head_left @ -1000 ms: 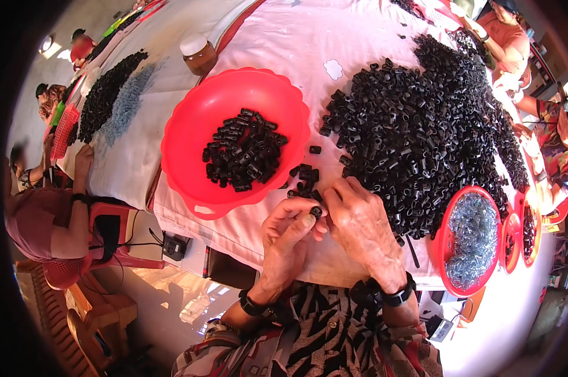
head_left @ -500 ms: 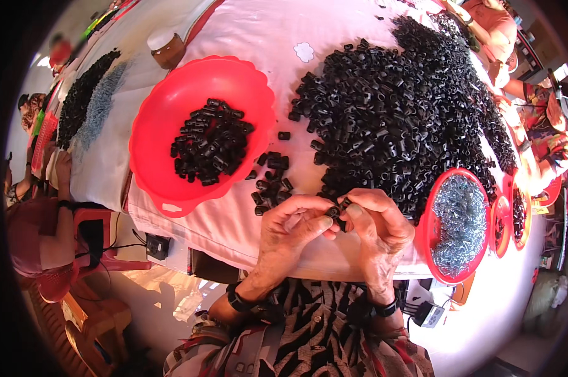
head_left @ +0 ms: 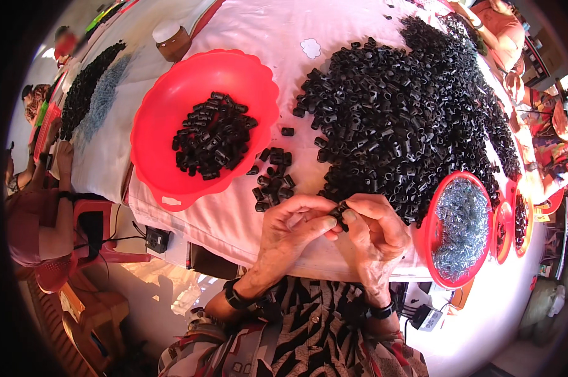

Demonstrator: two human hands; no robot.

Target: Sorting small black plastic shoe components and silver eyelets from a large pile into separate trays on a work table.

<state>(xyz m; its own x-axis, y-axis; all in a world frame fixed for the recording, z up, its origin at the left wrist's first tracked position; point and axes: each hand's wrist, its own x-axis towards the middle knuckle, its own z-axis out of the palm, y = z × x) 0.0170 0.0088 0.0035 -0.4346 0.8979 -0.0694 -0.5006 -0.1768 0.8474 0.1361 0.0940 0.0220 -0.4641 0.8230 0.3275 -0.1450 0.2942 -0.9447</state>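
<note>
My left hand (head_left: pixel 291 227) and my right hand (head_left: pixel 375 231) meet at the near edge of the white-covered table (head_left: pixel 233 217). Between their fingertips they pinch one small black plastic part (head_left: pixel 341 212). Just beyond the hands lies a small cluster of the same black parts (head_left: pixel 272 177). A big heap of black parts (head_left: pixel 404 113) covers the table's right half. A large red bowl (head_left: pixel 164 135) on the left holds a smaller pile of black parts (head_left: pixel 211 135).
A red bowl of small silvery metal pieces (head_left: pixel 460 227) stands right of my right hand, with more red bowls (head_left: pixel 514 220) behind it. A brown jar with a white lid (head_left: pixel 171 39) stands at the far left. Other people sit at the left and the far right. A red plastic chair (head_left: pixel 89 242) stands below left.
My hands drew back from the heap toward the table's near edge and came together on one black part. The view shifted, so the bowl and heap sit differently in frame.
</note>
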